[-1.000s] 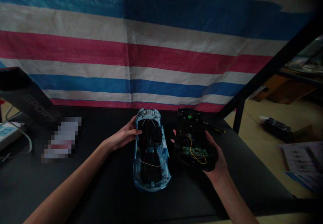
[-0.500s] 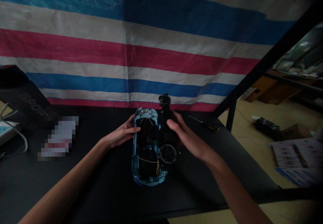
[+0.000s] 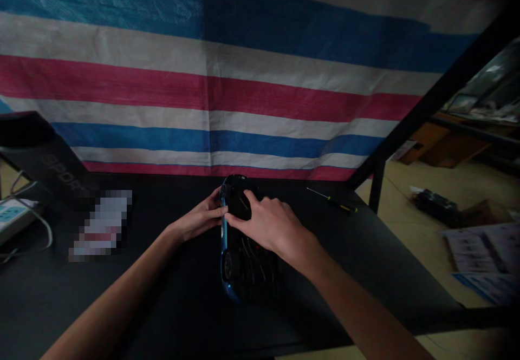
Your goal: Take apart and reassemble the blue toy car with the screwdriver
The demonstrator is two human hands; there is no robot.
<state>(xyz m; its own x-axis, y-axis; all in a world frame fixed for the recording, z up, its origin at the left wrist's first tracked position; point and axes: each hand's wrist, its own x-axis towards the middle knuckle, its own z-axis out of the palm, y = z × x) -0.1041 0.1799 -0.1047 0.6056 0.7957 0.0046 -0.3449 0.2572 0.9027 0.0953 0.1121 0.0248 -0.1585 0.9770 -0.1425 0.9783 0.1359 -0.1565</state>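
Note:
A toy car's blue body shell (image 3: pixel 224 241) lies upside down on the black table, its rim showing along the left side. Over it sits the black chassis (image 3: pixel 255 273), underside up, with wheels visible at the left edge. My left hand (image 3: pixel 203 217) grips the shell's left side near the far end, thumb on the rim. Spread across the chassis from the right is my right hand (image 3: pixel 274 224), its thumb beside my left thumb and its fingers partly hidden on the far side. A screwdriver (image 3: pixel 341 205) rests to the right of the car.
On the left are a dark bottle marked SPORT (image 3: pixel 49 154), a white power strip (image 3: pixel 18 216) with cables, and a blurred-out flat item (image 3: pixel 101 224). A striped sheet (image 3: pixel 244 92) hangs behind the table (image 3: pixel 174 306). A black metal frame (image 3: pixel 377 184) edges the right side.
The chassis, held tilted up at the shell's right side before, now lies over the shell's open interior. My right hand has moved left with it. My left hand stays on the shell.

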